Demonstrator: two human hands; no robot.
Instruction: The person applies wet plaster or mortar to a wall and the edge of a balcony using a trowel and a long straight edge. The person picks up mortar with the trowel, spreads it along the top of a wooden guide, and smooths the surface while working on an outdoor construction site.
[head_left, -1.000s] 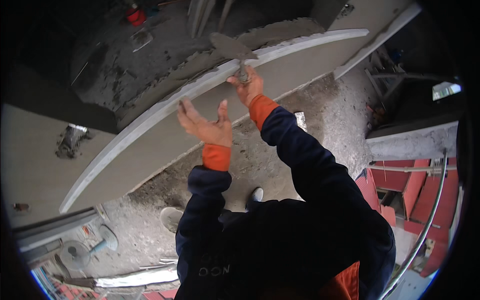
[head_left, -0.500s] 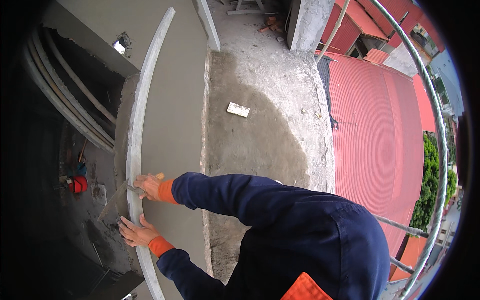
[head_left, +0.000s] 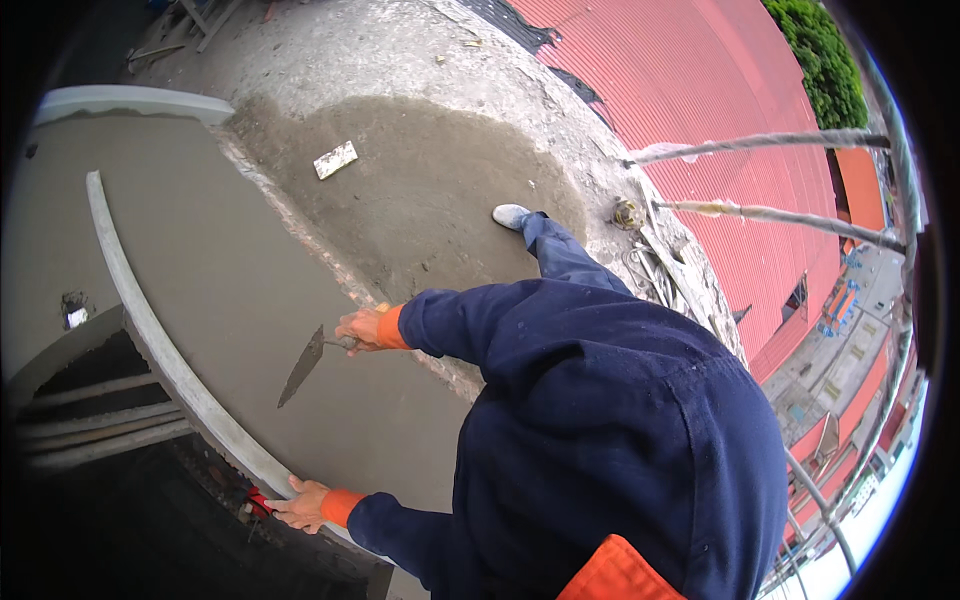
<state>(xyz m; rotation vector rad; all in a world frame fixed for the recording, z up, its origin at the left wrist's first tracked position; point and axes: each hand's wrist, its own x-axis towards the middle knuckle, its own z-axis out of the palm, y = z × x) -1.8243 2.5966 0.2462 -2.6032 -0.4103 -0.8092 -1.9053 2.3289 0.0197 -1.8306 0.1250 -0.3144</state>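
The trowel (head_left: 303,368) is in the right hand (head_left: 366,328), over the grey plastered surface (head_left: 270,285). This hand is closed around the handle, and the pointed blade goes out from it to the lower left. Whether the blade touches the plaster, I cannot tell.

The left hand (head_left: 302,507) lies on the lower part of a pale curved strip (head_left: 215,425), with its fingers reaching over the outer edge, on the side of the dark opening (head_left: 150,510). Its thumb stands apart from the fingers; I cannot tell if it grips the strip. A red object (head_left: 259,502) shows just beside these fingers. Farther up, long poles (head_left: 100,418) show inside the opening.

Between the blade tip and the strip there is a band of smooth plaster, so the trowel has room on this side. On its other side, behind the right hand, the plaster ends at a rough, broken edge (head_left: 290,222), near the wrist. Past this edge is the floor (head_left: 420,165) with a dark patch, where a white block (head_left: 335,160) lies, well apart from both hands. One shoe (head_left: 510,216) stands near the patch's border.
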